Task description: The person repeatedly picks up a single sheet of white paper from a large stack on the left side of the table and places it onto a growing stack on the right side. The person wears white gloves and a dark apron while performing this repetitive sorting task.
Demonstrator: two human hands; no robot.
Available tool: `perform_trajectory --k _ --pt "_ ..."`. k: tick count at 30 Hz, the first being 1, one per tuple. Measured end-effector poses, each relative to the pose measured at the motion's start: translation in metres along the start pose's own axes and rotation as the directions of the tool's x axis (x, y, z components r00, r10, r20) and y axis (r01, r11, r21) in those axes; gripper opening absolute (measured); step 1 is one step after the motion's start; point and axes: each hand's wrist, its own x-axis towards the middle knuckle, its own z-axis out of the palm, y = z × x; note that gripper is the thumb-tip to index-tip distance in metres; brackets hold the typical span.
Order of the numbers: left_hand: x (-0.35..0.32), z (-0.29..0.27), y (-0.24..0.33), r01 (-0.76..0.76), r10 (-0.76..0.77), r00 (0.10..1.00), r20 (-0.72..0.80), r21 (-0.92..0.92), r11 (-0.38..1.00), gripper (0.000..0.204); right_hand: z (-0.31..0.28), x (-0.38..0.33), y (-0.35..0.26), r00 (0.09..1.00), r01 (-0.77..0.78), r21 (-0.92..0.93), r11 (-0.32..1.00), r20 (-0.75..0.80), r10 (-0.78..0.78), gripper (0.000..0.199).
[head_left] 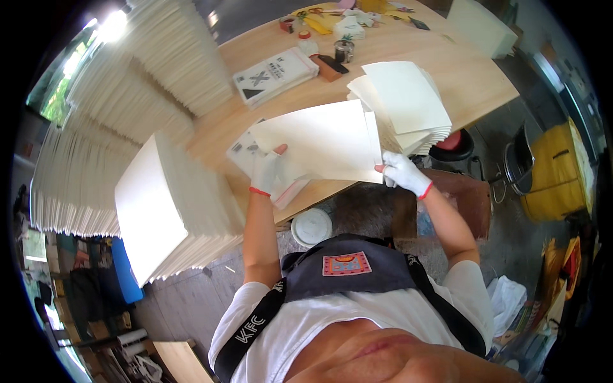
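Note:
White sheets of paper or thin card [322,137] are held up in front of me, over the near edge of the table. My left hand [268,171], in a white glove with a red cuff, grips their left end with the bare thumb on top. At their lower right corner, my right hand [402,173], gloved alike, pinches the edge between thumb and fingers. A second edge shows at the right, so more than one sheet seems to be held. Beneath them lies a printed clear plastic package [241,153], partly covered. Close behind the right hand stands a fanned stack of white sheets [408,96].
Tall stacks of white sheets [147,83] rise on the left, with a nearer stack [153,210] beside my left arm. Farther back on the wooden table [476,83] are a packaged bundle [274,75], a glass mug [343,51] and scissors [313,11]. A white bucket [311,227] stands below.

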Motion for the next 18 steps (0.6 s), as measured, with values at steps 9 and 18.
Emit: perform_trajectory --k 9,18 --pt "-0.018 -0.067 -0.054 -0.033 0.094 0.986 -0.138 0.388 0.921 0.036 0.05 0.087 0.061 0.991 -0.017 -0.148 0.989 -0.135 -0.003 0.036" --pt "-0.024 -0.063 -0.059 0.115 -0.035 0.979 -0.2 0.402 0.908 0.04 0.058 0.098 0.056 0.985 -0.05 -0.286 0.957 -0.17 0.001 0.036"
